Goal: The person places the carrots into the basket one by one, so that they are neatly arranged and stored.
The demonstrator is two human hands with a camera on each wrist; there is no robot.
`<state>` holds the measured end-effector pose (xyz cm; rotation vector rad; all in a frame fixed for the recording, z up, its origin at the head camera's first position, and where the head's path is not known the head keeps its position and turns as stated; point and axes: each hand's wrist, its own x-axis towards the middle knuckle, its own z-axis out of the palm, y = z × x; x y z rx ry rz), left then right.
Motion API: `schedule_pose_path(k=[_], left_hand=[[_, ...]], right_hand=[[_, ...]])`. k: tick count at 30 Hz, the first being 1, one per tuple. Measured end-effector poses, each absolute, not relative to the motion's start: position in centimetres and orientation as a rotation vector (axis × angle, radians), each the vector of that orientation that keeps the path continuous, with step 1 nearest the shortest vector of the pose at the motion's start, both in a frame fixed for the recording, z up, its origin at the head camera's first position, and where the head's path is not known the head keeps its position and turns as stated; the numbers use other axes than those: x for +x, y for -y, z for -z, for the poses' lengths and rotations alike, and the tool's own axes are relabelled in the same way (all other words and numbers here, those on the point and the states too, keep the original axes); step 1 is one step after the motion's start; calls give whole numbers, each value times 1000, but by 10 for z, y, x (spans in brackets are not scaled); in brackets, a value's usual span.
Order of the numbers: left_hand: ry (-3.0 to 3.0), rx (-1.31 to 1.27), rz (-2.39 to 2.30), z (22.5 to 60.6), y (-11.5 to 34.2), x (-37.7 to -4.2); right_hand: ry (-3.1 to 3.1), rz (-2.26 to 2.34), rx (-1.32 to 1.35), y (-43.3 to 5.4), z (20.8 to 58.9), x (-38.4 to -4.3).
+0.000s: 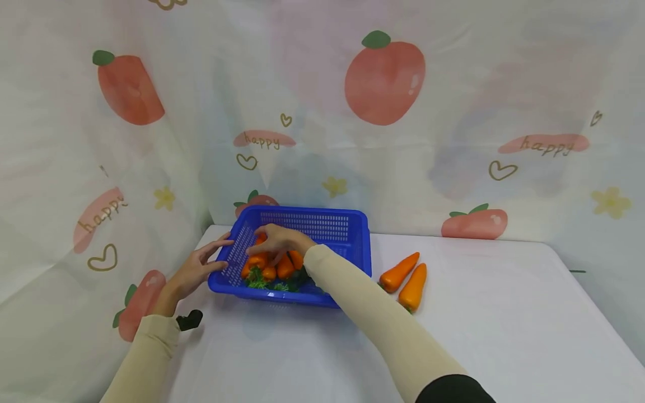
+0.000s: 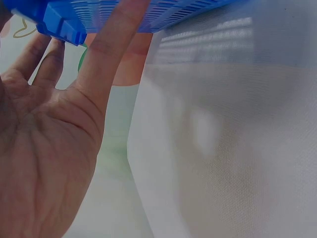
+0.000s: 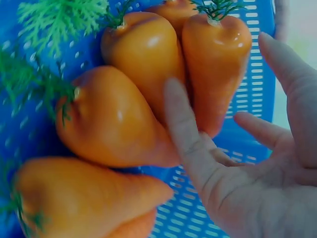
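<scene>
A blue plastic basket (image 1: 314,299) with slotted walls stands tilted at the back of the table. Inside lie several orange carrots (image 3: 109,116) with feathery green tops (image 3: 62,20), gathered toward its left end. My right hand (image 1: 282,240) reaches in over them; in the right wrist view its fingers are spread, and the index fingertip lies against one carrot (image 3: 148,54). My left hand (image 1: 194,274) is at the basket's left side, its straight, spread fingers and thumb touching the rim. In the left wrist view the thumb extends along the slotted wall (image 2: 168,15).
Two more carrots (image 1: 400,272) (image 1: 413,288) lie side by side on the white table (image 1: 504,313), right of the basket. A patterned cloth wall (image 1: 312,67) rises behind the table and along its left. A black wrist piece (image 1: 190,320) shows by my left sleeve.
</scene>
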<state>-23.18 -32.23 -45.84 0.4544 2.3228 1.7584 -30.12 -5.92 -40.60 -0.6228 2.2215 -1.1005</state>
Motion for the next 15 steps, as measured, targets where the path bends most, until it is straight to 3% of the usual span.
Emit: schedule_pose_path(k=[9,15], left_hand=[[-2324,476,-1753,457,322,-231],[-2303,475,-1774,459,322,-231]], right_hand=[[-2333,714,-808,51,386,-309],[-2451,453,-1069,39,370,-302]])
